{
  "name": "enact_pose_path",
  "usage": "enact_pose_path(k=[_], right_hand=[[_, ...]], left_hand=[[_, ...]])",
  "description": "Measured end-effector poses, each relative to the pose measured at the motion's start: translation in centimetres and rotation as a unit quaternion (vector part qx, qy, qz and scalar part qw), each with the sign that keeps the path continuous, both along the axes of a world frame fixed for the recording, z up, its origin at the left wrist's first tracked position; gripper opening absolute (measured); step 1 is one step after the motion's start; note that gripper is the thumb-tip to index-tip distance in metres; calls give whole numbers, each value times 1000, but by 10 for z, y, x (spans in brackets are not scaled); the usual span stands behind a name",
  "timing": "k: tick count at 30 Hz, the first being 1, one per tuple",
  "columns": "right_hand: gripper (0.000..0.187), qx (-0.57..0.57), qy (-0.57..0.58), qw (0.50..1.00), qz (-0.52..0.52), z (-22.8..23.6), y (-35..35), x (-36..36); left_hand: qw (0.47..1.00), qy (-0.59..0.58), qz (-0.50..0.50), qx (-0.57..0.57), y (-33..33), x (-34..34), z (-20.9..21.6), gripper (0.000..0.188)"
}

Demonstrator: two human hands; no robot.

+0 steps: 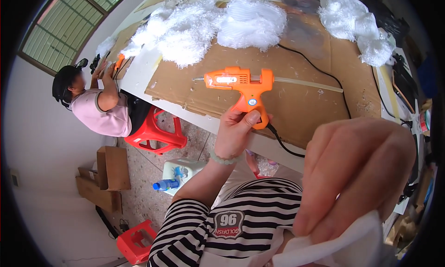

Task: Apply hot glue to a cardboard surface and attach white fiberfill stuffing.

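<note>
My left hand point(236, 132) is wrapped round the grip of an orange glue gun point(241, 79), held up over the near edge of the table. Its metal nozzle points left, and a long translucent glue stick point(310, 84) runs out of its back. From the base of the grip a black cord point(283, 144) hangs down. Very close to the camera, my right hand point(361, 169) looms large, fingers bent and pinched together. Just below its fingertips lies white soft material point(338, 244); whether the fingers grip it or something smaller is hidden.
Cardboard point(185, 91) covers the table, with heaps of white fluffy fibre point(185, 26) at the back. A dark cable point(320, 65) crosses it. At left a co-worker point(102, 105) sits on a red stool point(157, 132). A blue-capped bottle point(167, 184) rests on a pale stool point(187, 167).
</note>
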State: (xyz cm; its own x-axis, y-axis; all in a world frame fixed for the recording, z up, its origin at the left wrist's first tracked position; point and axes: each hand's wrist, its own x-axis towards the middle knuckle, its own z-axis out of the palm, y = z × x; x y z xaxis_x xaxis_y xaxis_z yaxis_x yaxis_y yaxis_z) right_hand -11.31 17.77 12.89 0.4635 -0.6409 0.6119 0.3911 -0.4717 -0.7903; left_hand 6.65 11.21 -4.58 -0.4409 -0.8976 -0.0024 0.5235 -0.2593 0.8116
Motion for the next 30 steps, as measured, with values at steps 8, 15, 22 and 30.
enact_pose_path(k=[8,15,22,30], right_hand=[[19,-21,-3,1000,-4,8,16,13],[18,0,-27,998,-50,5,10,-26],[17,-66,-20,997,37,-15,36,-53],[16,-178,22,967,180,13,10,18]], left_hand=[[997,10,-16,-70,-2,-9,2,25],[996,-23,-9,-91,-13,-10,6,32],[995,-23,11,-93,-9,-6,3,33],[996,7,9,-89,-4,-1,-2,24]])
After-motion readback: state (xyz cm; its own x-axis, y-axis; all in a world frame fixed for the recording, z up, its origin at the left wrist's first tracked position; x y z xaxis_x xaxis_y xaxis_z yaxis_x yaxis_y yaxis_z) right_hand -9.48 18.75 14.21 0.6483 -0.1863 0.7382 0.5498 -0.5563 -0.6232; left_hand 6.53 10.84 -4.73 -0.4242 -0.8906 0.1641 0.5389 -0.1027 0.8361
